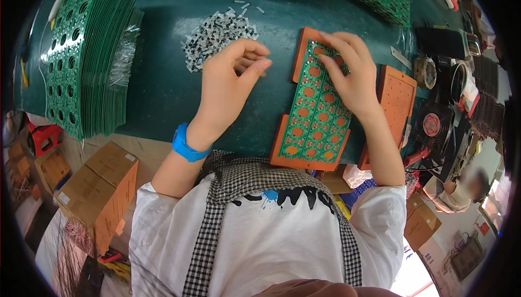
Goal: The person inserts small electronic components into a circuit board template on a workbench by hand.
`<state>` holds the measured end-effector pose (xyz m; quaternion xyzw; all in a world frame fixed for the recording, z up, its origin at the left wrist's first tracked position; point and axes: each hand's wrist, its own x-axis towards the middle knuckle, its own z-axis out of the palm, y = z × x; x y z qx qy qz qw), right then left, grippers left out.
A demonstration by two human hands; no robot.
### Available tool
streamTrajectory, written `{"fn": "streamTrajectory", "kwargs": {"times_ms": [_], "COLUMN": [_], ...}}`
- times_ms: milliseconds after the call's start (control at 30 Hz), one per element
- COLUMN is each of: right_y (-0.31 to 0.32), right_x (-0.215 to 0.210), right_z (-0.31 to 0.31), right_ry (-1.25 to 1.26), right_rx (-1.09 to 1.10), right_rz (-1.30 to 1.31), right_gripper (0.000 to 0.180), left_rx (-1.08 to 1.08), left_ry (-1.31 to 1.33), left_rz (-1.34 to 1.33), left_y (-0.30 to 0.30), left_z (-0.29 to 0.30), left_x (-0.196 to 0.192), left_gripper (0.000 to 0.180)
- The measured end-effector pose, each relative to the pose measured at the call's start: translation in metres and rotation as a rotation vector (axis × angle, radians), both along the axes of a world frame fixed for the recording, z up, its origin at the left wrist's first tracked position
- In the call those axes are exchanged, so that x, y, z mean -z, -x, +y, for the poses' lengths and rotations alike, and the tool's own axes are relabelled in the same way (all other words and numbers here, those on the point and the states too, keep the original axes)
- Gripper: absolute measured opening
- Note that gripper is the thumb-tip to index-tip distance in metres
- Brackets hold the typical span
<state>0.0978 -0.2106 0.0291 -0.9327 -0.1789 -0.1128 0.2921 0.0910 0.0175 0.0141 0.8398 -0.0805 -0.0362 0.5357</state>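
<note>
Under the right hand fingers lies the green board, left hand beside.

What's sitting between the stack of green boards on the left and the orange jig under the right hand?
In the head view, the pile of small grey components and the left hand lie between the stack of green boards and the orange jig.

Your right hand covers green board's upper holes; anything pinched in your left hand too small to tell.
</note>
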Motion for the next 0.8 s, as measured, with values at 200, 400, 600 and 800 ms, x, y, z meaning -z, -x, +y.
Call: {"fn": "streamTrajectory", "kwargs": {"times_ms": [200,400,600,800], "right_y": [0.021,0.026,0.009,0.007], "right_x": [-0.011,-0.005,-0.003,-0.003], "right_z": [0.02,0.015,-0.008,-0.012], "right_ry": [-0.403,-0.402,-0.171,-0.147], "right_rx": [-0.135,-0.206,0.037,-0.075], "right_rz": [0.44,0.402,0.301,0.306], "right_gripper": [0.027,0.016,0.008,0.007], "left_rx": [0.112,0.123,0.036,0.033], "left_ry": [0.717,0.717,-0.513,-0.518], "left_rz": [0.474,0.491,-0.469,-0.401], "left_y": [0.009,0.013,-0.009,-0.018], "left_z": [-0.017,-0.026,-0.01,-0.002], "left_x": [0.002,0.003,0.003,0.011], "left_gripper": [0.034,0.038,0.025,0.011]}}
